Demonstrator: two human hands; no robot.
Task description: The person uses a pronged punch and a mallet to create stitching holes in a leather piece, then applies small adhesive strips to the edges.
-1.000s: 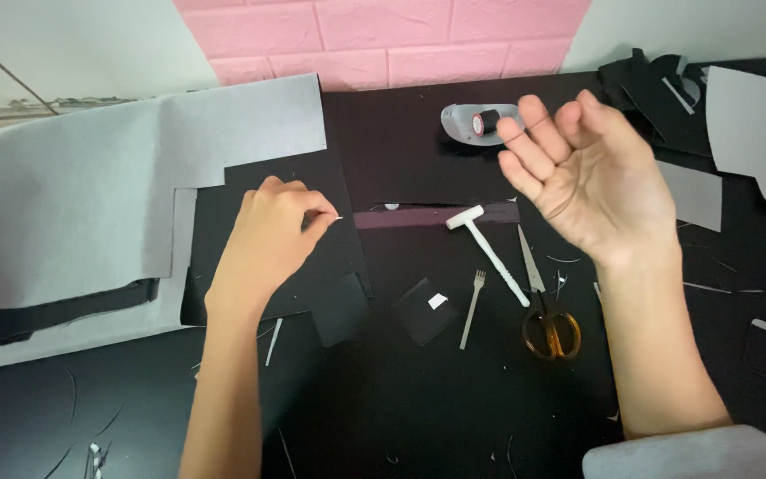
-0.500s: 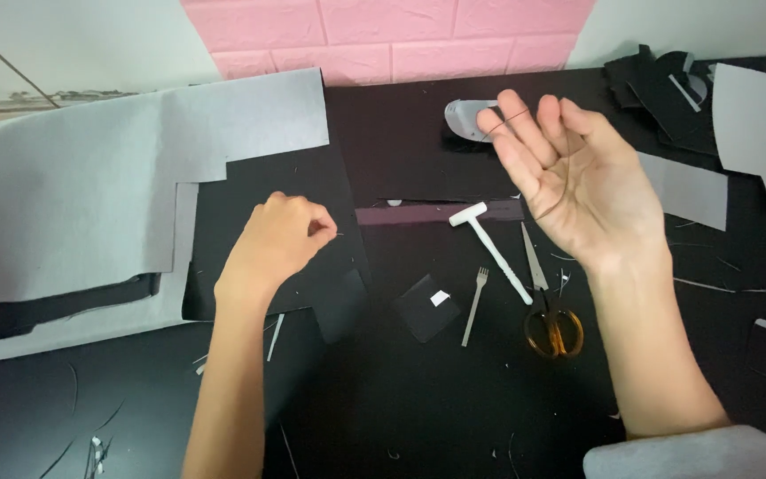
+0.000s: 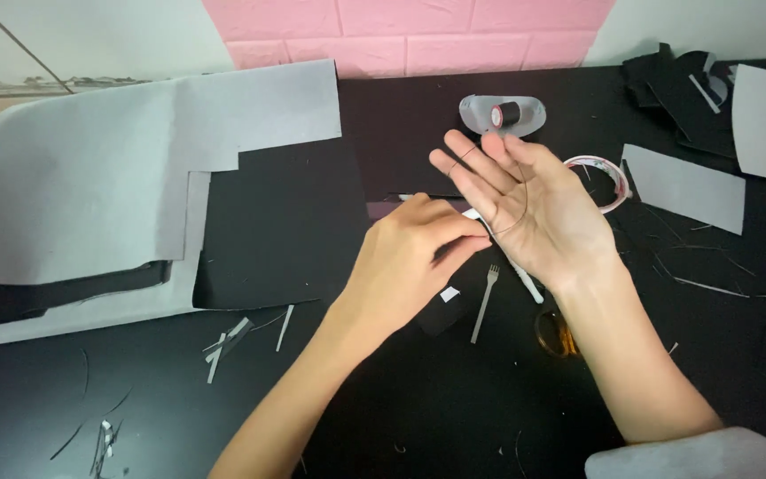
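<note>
hands: 2 in view, both the person's own. right hand (image 3: 525,208) palm up, fingers spread apart, raised over the middle of the surface (image 3: 418,408). left hand (image 3: 410,262) fingers pinched together right at the heel of the right palm.
thread: 1 dark thread (image 3: 511,200), looped around the right index finger, then curving down across the palm to the left fingertips. long axis roughly from top-left of the palm to its lower edge. cannot tell if the left hand actually clamps it, or a needle.
spool: 1 black spool (image 3: 508,114) on 1 grey oval piece (image 3: 480,115), just beyond the right fingertips, axis lying sideways.
tools: 1 small fork-like punch (image 3: 484,303) below the hands, tines pointing up toward the palm; 1 white mallet (image 3: 527,282), mostly hidden under the right hand; 1 pair of amber-handled scissors (image 3: 553,335), half hidden by the right forearm.
tape: 1 roll ring (image 3: 609,177), right of the right hand.
sheets: 1 big grey sheet (image 3: 90,177) at left, 1 black sheet (image 3: 285,222) beside it, 2 grey offcuts (image 3: 684,186) at right.
scraps: several thin strips (image 3: 223,341) near the left forearm, count unclear.
</note>
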